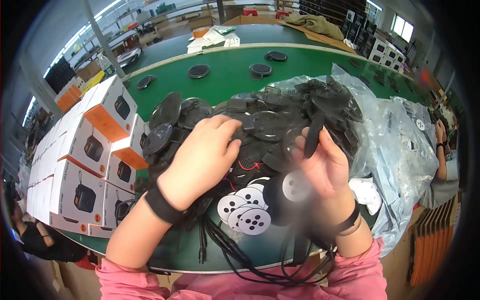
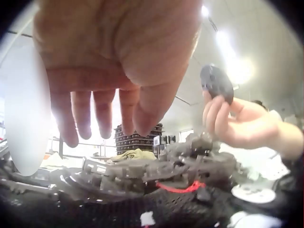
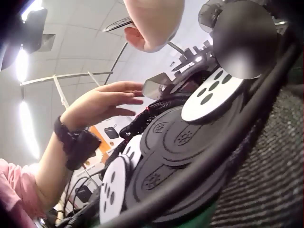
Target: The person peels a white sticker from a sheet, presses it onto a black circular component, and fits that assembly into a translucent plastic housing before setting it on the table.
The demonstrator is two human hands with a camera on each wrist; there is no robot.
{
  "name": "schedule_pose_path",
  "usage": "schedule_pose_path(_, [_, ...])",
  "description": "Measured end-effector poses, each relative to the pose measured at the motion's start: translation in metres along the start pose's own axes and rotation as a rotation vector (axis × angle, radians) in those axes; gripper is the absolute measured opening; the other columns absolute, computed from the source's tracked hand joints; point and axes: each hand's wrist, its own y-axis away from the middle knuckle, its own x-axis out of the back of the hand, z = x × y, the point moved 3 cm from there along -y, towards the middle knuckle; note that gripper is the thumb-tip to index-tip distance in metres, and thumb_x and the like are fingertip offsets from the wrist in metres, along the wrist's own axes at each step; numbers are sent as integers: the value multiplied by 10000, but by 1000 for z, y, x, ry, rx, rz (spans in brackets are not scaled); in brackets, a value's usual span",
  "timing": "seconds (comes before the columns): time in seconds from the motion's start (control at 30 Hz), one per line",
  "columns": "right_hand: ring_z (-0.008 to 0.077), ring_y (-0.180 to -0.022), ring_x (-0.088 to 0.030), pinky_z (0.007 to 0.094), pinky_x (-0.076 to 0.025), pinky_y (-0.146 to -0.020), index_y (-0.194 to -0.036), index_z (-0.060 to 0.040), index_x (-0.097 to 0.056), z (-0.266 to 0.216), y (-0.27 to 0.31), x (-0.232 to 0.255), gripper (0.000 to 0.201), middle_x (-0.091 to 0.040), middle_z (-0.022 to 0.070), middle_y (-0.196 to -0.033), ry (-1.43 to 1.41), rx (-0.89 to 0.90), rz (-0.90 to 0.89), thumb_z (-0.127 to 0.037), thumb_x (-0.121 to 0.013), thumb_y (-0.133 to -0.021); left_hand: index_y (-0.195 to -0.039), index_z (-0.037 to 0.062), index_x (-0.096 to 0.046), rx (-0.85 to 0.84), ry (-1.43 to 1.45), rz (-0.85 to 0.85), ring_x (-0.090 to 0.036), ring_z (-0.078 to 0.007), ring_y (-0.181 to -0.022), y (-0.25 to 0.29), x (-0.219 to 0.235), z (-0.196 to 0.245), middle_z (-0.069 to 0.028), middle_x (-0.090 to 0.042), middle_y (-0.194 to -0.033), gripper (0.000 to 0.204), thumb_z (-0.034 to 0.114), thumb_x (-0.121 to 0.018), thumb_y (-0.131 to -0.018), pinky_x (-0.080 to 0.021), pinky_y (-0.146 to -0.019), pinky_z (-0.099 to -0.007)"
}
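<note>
Between thumb and fingers my right hand (image 1: 327, 167) pinches a thin, round black disc (image 1: 314, 134), turned nearly edge-on in the head view. The left wrist view shows the flat face of this disc (image 2: 216, 83). My left hand (image 1: 202, 155) holds nothing; its fingers hang loosely over a heap of black round plastic parts (image 1: 272, 125). Below the hands lie several white discs with black dots (image 1: 254, 221). In the right wrist view, black discs (image 3: 185, 137) with raised dot patterns lie beside the white ones. A red tie (image 1: 250, 166) shows among the parts.
White-and-orange boxes (image 1: 85, 195) are stacked at the left. A clear plastic bag (image 1: 395, 135) spreads at the right. Black cables (image 1: 227, 245) run along the near edge. Behind the heap, several black round parts (image 1: 199, 71) sit on a green belt (image 1: 225, 70).
</note>
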Motion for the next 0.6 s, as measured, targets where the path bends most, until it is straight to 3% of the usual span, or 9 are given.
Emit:
schedule_pose_path(0.03, [175,-1031,-498,330,-408,-858,-1210,-39,-389,-1,1,12,360,-494,78,-1155,-133,-9,-26,-144,-448,-871,-1049,21,-516,-2,2,0,-504,-304,-956,-6,-13,-3,-147,-529,-1019,283,104,-528,-779,-412,-832,-356])
schedule_pose_path(0.1, [172,-1033,-496,328,-409,-857,-1217,-41,-384,-1,2,20,364,-493,75,-1159,-128,-7,-51,-148,-441,-874,-1055,40,-522,-105,-121,112,-467,-315,-1042,-17,-33,-1,-152,-515,-1086,317,61,-530,-739,-383,-894,-379])
schedule_pose_path(0.2, [178,-1052,-487,329,-394,-882,-1230,-40,-371,1,4,13,372,-486,83,-1174,-108,-14,-18,-158,-422,-882,-1037,55,-540,-146,-252,43,-461,-315,-1060,-27,-51,-8,-147,-511,-1110,342,30,-539,-696,-383,-908,-378])
schedule_pose_path(0.33, [181,-1061,-482,330,-386,-895,-1225,-18,-369,-2,5,6,370,-484,94,-1177,-87,11,-45,-148,-421,-882,-855,45,-552,-102,-113,-74,-519,-290,-916,-34,-38,-6,-117,-538,-993,184,21,-549,-672,-432,-787,-367])
schedule_pose_path(0.37, [181,-1061,-481,328,-387,-895,-1223,-11,-368,-3,5,5,369,-483,97,-1177,-78,34,-41,-144,-421,-883,-839,49,-530,-140,-133,-14,-530,-279,-854,-32,-39,-7,-107,-535,-939,163,56,-567,-680,-436,-740,-360])
schedule_pose_path(0.47, [180,-1056,-483,322,-389,-892,-1219,-4,-370,-4,1,12,367,-488,95,-1168,-157,35,-156,-137,-421,-881,-892,61,-530,-95,14,-96,-525,-273,-878,-27,-38,2,-103,-535,-935,224,103,-593,-681,-439,-738,-358])
schedule_pose_path(0.5, [180,-1056,-483,322,-389,-892,-1219,-4,-370,-3,2,5,367,-488,95,-1168,-158,37,-156,-137,-421,-881,-937,69,-528,-137,-21,-49,-514,-264,-879,-25,-43,1,-94,-530,-898,282,137,-613,-677,-429,-743,-365])
schedule_pose_path(0.57, [103,-648,-380,253,-326,-621,-1057,-80,-474,-1,3,-5,227,-483,-4,-809,47,37,225,-161,-476,-845,-946,71,-530,-174,-86,-50,-507,-260,-873,-26,-47,0,-88,-525,-876,292,138,-615,-674,-419,-752,-365])
schedule_pose_path(0.6, [103,-648,-380,253,-326,-621,-1057,-80,-474,-1,3,-5,227,-483,-4,-809,49,41,228,-161,-476,-845,-954,72,-533,-208,-150,-51,-499,-255,-867,-26,-48,1,-82,-521,-854,302,139,-617,-672,-410,-761,-366])
